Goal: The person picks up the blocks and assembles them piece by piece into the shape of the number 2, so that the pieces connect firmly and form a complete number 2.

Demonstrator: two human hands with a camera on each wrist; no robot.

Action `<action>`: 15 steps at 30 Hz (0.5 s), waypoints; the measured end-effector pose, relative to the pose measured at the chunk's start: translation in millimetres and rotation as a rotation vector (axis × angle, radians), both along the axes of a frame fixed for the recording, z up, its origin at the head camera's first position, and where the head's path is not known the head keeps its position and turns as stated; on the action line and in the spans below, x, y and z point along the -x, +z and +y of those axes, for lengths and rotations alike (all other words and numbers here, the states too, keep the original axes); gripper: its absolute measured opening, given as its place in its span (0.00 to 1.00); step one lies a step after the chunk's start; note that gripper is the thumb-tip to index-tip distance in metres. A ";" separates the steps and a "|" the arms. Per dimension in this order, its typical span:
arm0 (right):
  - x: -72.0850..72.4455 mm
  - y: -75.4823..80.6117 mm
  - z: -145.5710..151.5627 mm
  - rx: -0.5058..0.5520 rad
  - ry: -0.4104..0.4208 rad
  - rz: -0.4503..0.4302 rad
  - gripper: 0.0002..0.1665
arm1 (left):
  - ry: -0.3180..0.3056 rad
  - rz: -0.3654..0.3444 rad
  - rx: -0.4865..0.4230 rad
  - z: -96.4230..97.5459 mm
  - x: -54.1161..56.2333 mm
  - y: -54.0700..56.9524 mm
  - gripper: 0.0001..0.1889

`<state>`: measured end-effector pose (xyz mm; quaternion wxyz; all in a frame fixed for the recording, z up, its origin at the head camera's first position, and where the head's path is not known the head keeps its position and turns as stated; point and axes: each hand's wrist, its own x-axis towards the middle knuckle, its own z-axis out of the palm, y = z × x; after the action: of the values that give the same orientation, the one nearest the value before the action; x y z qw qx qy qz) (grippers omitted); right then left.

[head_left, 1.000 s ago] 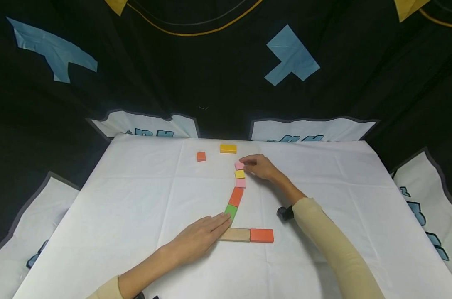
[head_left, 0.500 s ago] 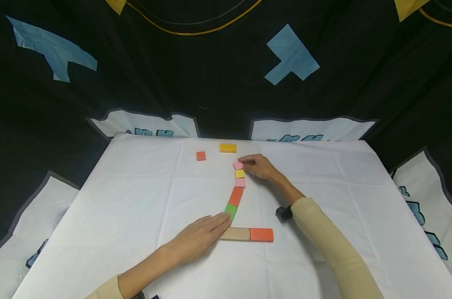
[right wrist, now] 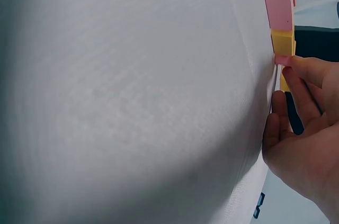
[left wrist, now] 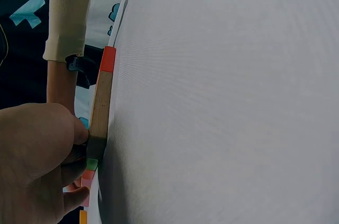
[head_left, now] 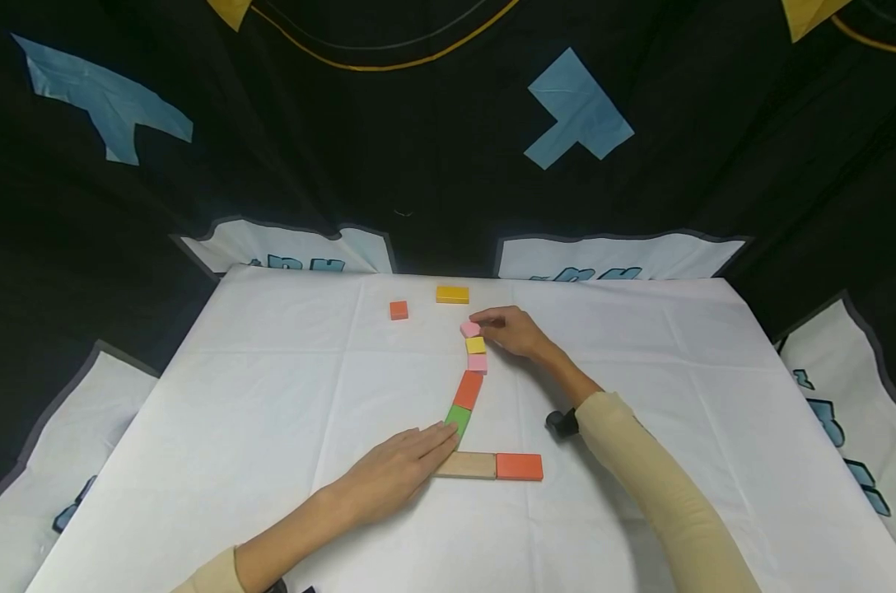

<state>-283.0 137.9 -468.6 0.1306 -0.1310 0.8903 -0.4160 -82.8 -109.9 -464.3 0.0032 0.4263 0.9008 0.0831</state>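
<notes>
In the head view, a curved row of blocks runs away from me over the white cloth. My right hand (head_left: 515,331) pinches the far pink block (head_left: 469,329), which sits at an angle against a small yellow block (head_left: 475,345). Nearer come another pink block (head_left: 477,363), an orange-red block (head_left: 468,389) and a green block (head_left: 459,417). My left hand (head_left: 399,471) lies with straight fingers, their tips on the green block and over the left part of a plain wooden block (head_left: 472,465). A red block (head_left: 519,467) continues the wooden one to the right.
Toward the table's far edge lie a longer yellow block (head_left: 452,295) and a small orange-red block (head_left: 399,310), apart from the row. White cloth (head_left: 233,395) covers the table. A dark curtain (head_left: 433,165) hangs behind it.
The far pink block has slid slightly left and turned in my right hand's fingers, and that hand has shifted slightly left with it. My left hand has stayed in place.
</notes>
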 end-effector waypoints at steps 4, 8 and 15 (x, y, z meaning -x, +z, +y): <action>-0.7 1.8 -0.9 -0.005 -0.005 -0.002 0.20 | -0.001 0.005 0.000 -0.2 0.1 0.1 0.28; -1.2 2.3 -1.6 -0.014 -0.013 -0.002 0.21 | -0.005 0.007 -0.003 -0.4 0.0 0.2 0.28; -5.5 2.1 -1.0 -0.029 -0.007 0.032 0.25 | 0.001 0.000 0.001 -0.2 -0.3 0.8 0.27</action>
<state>-277.5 136.9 -466.5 0.1167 -0.1326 0.8988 -0.4012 -82.5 -110.1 -463.4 0.0036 0.4259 0.9010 0.0828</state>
